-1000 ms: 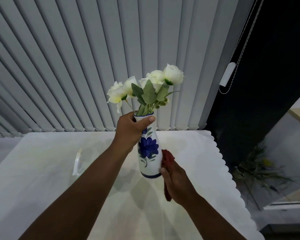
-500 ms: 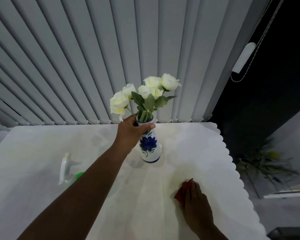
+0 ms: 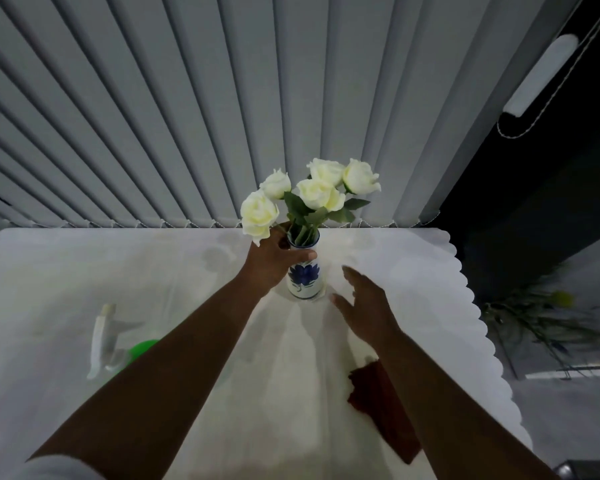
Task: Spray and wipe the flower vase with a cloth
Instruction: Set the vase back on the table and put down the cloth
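Note:
A white vase (image 3: 305, 281) with a blue flower print stands upright on the table, holding several white roses (image 3: 317, 194). My left hand (image 3: 271, 263) grips the vase's neck. To the right of the vase, my right hand (image 3: 364, 303) hovers open with fingers spread, holding nothing. A dark red cloth (image 3: 381, 407) lies flat on the table under my right forearm. The spray bottle (image 3: 110, 344), clear with a green part, stands at the left, partly hidden by my left arm.
The table wears a white cloth with a scalloped edge (image 3: 478, 320) on the right. Grey vertical blinds (image 3: 187, 116) hang right behind the table. A blind cord weight (image 3: 541, 74) hangs at the upper right. A plant (image 3: 541, 317) sits on the floor at right.
The vase came down from mid-air onto the table. My right hand laid the red cloth on the table, let go of it and moved up towards the vase.

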A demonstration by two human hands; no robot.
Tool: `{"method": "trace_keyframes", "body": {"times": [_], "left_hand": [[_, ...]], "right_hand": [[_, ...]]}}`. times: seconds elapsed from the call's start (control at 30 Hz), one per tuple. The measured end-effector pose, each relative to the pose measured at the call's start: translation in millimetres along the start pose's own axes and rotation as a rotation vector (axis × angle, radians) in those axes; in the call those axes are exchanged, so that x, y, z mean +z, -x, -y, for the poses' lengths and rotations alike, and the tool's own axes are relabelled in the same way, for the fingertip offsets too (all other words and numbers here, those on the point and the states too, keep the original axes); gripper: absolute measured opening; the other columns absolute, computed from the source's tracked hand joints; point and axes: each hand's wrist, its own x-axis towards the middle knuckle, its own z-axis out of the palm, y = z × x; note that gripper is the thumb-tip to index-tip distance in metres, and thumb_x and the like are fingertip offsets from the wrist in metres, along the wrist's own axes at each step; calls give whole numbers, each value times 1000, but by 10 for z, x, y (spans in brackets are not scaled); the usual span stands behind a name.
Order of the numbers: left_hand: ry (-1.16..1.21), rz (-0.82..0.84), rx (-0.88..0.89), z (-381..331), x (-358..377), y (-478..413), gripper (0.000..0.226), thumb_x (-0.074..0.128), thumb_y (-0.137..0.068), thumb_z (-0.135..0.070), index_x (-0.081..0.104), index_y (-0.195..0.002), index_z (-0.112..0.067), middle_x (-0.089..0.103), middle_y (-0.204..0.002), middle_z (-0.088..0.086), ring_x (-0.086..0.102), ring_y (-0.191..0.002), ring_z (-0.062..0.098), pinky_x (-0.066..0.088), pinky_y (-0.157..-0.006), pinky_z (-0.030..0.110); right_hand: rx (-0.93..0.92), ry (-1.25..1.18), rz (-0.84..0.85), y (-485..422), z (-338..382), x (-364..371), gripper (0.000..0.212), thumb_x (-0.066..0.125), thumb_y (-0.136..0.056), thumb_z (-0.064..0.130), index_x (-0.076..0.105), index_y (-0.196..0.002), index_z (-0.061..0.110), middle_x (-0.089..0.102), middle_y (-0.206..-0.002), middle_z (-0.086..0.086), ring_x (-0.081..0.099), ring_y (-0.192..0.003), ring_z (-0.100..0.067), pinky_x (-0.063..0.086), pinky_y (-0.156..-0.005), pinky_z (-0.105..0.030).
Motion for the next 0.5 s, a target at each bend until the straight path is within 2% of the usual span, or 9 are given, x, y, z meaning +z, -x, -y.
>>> {"method": "trace_keyframes", "body": {"times": [0.07, 0.13, 0.17, 0.23, 0.3, 0.4, 0.5], "left_hand": [[-1, 5, 8, 55, 11, -54, 60, 85, -60, -31, 65, -115, -18, 72, -111, 1, 67, -103, 17, 54, -92, 36], [1, 4, 14, 101, 27, -80, 52, 84, -66, -20, 65, -114, -14, 72, -109, 0, 68, -96, 5, 54, -83, 22], [14, 13, 19, 126, 35, -96, 48, 83, -68, -14, 65, -113, -12, 72, -107, -1, 68, -92, 1, 53, -78, 16], [35, 32, 33, 166, 53, -112, 42, 80, -71, -6, 66, -110, -8, 71, -102, 0, 68, -88, -1, 52, -74, 13], [56, 41, 31, 223, 60, -119, 42, 80, -70, -5, 66, -110, -7, 72, -102, 2, 69, -91, 3, 53, -77, 18], [62, 49, 20, 326, 56, -173, 56, 85, -63, -21, 65, -114, -9, 72, -110, 8, 69, -102, 19, 56, -91, 37], [46, 51, 40, 359, 75, -188, 57, 86, -61, -25, 66, -113, -12, 72, -110, 8, 68, -103, 22, 55, -93, 41]], "right_hand": [[14, -89, 68, -298, 166, -41, 79, 73, -88, 32, 32, -153, 17, 45, -153, -9, 47, -137, -26, 43, -112, -47], [26, -118, 127, -497, 285, -51, 85, 77, -84, 31, 31, -154, 21, 49, -150, -8, 51, -134, -26, 46, -109, -46], [13, -107, 138, -573, 317, -37, 84, 78, -83, 32, 33, -153, 21, 53, -147, -8, 54, -131, -25, 47, -107, -44], [-40, -90, 132, -632, 340, -23, 75, 78, -82, 31, 43, -147, 20, 61, -139, -6, 59, -125, -24, 50, -104, -40], [-71, -118, 127, -623, 319, 8, 62, 77, -83, 26, 53, -139, 18, 67, -132, -5, 64, -119, -23, 52, -99, -34], [-96, -146, 113, -598, 271, 58, 54, 75, -85, 20, 56, -135, 18, 70, -126, -4, 65, -115, -20, 47, -88, -20], [-75, -177, 98, -590, 249, 75, 51, 74, -85, 16, 57, -133, 21, 71, -123, -1, 65, -112, -17, 43, -79, -9]]}}
